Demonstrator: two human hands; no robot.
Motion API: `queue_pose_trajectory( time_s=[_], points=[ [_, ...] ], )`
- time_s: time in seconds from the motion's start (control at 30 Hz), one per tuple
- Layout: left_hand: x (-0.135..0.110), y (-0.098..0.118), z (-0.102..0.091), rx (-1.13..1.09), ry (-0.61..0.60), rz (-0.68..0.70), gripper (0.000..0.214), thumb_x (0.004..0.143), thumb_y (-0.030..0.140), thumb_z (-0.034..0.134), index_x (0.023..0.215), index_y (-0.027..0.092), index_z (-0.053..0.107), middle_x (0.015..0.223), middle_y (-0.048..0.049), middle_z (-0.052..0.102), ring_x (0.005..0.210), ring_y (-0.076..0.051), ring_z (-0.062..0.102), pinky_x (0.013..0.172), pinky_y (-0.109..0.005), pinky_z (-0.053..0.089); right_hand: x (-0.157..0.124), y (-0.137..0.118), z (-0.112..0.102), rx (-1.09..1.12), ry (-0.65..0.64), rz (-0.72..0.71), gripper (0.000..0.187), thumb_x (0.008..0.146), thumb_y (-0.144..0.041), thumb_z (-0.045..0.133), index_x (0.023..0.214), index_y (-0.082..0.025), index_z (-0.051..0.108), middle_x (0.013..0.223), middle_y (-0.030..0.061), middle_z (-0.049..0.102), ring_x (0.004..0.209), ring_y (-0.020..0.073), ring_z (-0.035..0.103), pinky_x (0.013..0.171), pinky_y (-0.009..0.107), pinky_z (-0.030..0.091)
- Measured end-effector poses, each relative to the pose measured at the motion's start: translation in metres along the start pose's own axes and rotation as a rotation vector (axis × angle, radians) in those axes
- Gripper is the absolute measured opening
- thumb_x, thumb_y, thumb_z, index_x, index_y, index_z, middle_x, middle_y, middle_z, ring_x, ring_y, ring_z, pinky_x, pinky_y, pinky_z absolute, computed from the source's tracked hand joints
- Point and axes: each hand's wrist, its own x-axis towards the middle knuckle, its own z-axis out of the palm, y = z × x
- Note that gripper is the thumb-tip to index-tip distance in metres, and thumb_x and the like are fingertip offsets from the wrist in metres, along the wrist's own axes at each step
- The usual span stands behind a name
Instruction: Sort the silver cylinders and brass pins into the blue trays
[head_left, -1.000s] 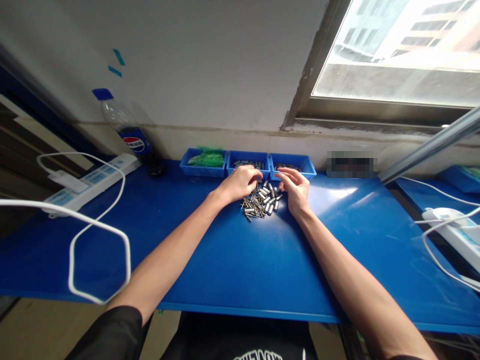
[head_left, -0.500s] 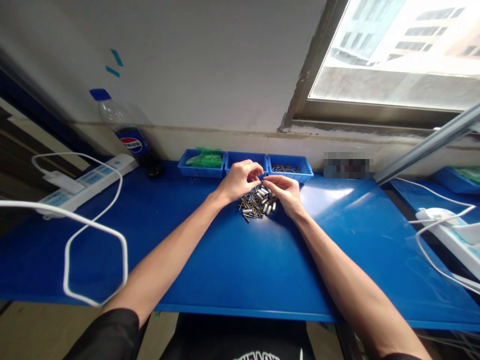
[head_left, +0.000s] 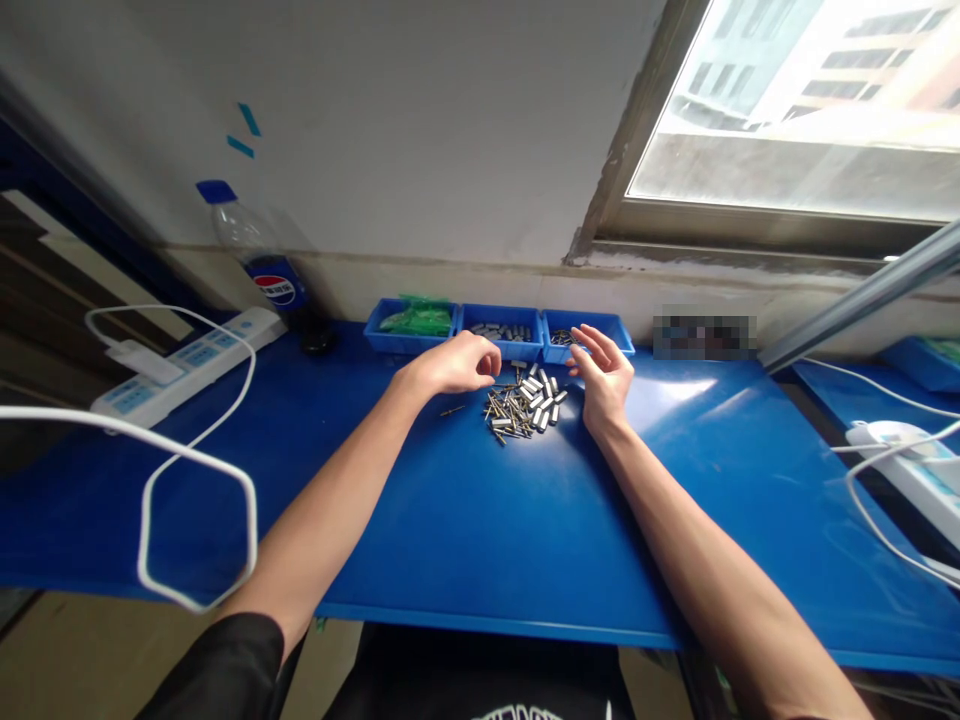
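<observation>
My left hand hovers at the left edge of a pile of small metal parts, fingers curled in towards the thumb. What it holds, if anything, is hidden. My right hand is raised to the right of the pile, in front of the right bin, with its fingers apart and nothing visible in them. The pile mixes thin brass-coloured pins on the left with short silver metal blocks on the right. One loose pin lies below my left hand, apart from the pile.
Along the wall stand a bin with green plastic bags, a middle bin with grey parts, and the right bin with thin metal pieces. A cola bottle, a power strip and a looping white cable are at left.
My hands were together over the pile and have parted. The left moved left; the right moved right and its fingers opened. The loose pin and the middle bin's contents now show.
</observation>
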Motion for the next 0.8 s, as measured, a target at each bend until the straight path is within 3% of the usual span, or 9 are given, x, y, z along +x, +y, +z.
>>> queue_pose_trajectory(
  time_s=[0.2, 0.33, 0.47, 0.6, 0.8],
  points=[
    [-0.009, 0.008, -0.009, 0.128, -0.257, -0.195, 0.037, 0.054, 0.022, 0.089, 0.086, 0.020, 0.070, 0.077, 0.0003, 0.072, 0.064, -0.017, 0.064, 0.053, -0.024, 0.040, -0.002, 0.002, 0.002, -0.028, -0.004, 0.012, 0.042, 0.078, -0.045, 0.079, 0.112, -0.021, 0.074, 0.115, 0.0116, 0.078, 0.063, 0.0150, 0.065, 0.057, 0.031, 0.053],
    [-0.011, 0.014, -0.005, 0.122, -0.349, -0.272, 0.040, 0.055, 0.009, 0.079, 0.090, 0.022, 0.067, 0.076, 0.0019, 0.071, 0.060, -0.017, 0.064, 0.052, -0.024, 0.038, -0.002, 0.001, 0.003, -0.020, -0.007, 0.016, 0.039, 0.077, -0.044, 0.080, 0.108, -0.020, 0.075, 0.108, 0.0105, 0.078, 0.061, 0.0141, 0.063, 0.055, 0.031, 0.053],
    [-0.010, 0.016, 0.001, 0.155, -0.350, -0.234, 0.045, 0.054, 0.005, 0.073, 0.095, 0.022, 0.067, 0.079, 0.0005, 0.073, 0.062, -0.018, 0.065, 0.052, -0.025, 0.040, -0.001, 0.004, 0.002, -0.039, -0.020, 0.015, 0.038, 0.079, -0.046, 0.078, 0.107, -0.020, 0.075, 0.108, 0.0102, 0.078, 0.062, 0.0147, 0.063, 0.056, 0.031, 0.053],
    [-0.008, 0.017, 0.002, 0.105, -0.268, -0.152, 0.043, 0.056, 0.003, 0.068, 0.095, 0.020, 0.070, 0.078, -0.0003, 0.074, 0.063, -0.019, 0.066, 0.053, -0.025, 0.043, -0.001, 0.004, 0.002, -0.066, -0.029, 0.001, 0.035, 0.081, -0.046, 0.077, 0.105, -0.021, 0.074, 0.107, 0.0096, 0.077, 0.062, 0.0153, 0.063, 0.058, 0.032, 0.052],
    [0.004, 0.017, 0.004, -0.268, 0.140, 0.045, 0.022, 0.069, 0.010, 0.067, 0.089, 0.016, 0.075, 0.078, -0.0021, 0.076, 0.072, -0.017, 0.071, 0.064, -0.023, 0.053, -0.007, -0.007, 0.007, -0.067, -0.079, -0.011, 0.028, 0.080, -0.042, 0.079, 0.099, -0.021, 0.075, 0.090, 0.0053, 0.078, 0.064, 0.0164, 0.065, 0.063, 0.032, 0.054]
  ],
)
